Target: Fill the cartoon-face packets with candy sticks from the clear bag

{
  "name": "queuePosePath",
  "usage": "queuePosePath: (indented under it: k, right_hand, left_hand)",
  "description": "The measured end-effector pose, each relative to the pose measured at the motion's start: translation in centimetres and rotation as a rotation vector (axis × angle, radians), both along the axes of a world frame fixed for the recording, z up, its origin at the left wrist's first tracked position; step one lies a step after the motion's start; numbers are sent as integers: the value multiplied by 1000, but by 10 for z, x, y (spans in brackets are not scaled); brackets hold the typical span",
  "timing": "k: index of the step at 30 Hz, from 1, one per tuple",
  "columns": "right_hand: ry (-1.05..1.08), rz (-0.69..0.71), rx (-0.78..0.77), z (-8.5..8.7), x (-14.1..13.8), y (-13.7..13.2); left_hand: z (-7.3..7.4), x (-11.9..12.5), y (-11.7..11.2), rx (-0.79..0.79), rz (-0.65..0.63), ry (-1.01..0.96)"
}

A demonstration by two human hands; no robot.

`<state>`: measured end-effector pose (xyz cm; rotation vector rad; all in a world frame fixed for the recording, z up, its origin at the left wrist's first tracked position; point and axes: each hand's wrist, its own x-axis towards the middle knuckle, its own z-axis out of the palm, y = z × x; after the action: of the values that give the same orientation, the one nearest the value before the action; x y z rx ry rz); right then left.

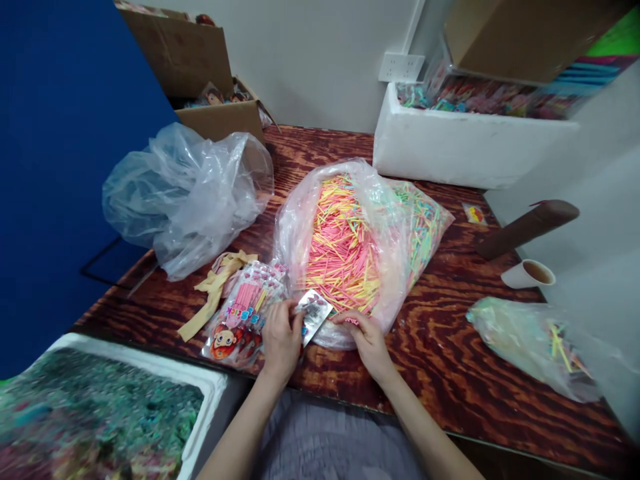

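Many thin sticks (343, 250), mostly pink and yellow, lie heaped in the gaping clear bag (293, 233) in front of you on the wood-grained table (435, 373). At that bag's near edge, your left hand (281, 331) grasps a silvery pouch (316, 315) between thumb and fingers. Your right hand (367, 341), just to its right, pinches a small bunch of pink pieces (352, 322) with the ends poking out (how many, your own fingers hide).

The pieces look light, straight and stiff, but so slender that, in my judgement, a hard squeeze or a bend could snap them. They also seem smooth enough to slide past one another, so take hold of the bunch around its middle, with even, gentle pressure.

The pouch should weigh next to nothing. Its film is shiny, so expect it to be limp and somewhat slippery; a flat pinch along its edge would steady it better than a grip on its face. Which end has the mouth, I cannot tell.

Beside your left hand, the printed pouches (243, 310) lie overlapping, and their slick faces may slip over each other; a corner is the safest hold. The big bag's wall looks soft and likely to sag if pressed.
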<state>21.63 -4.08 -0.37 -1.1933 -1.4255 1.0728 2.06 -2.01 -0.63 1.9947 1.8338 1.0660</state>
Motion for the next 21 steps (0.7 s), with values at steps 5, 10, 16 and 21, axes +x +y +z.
queuePosePath:
  k: [5, 10, 16, 21]
  right_hand:
    - [5, 6, 9, -2, 0, -1]
    - [1, -5, 8, -2, -2, -1]
    - [11, -6, 12, -1, -2, -2]
    - [2, -12, 13, -5, -2, -2]
  left_hand:
    - [2, -1, -3, -28, 23, -43]
    - [10, -1, -1, -51, -85, -2]
    - [24, -3, 3, -63, -88, -258]
    - [45, -11, 2, -391, -122, -1045]
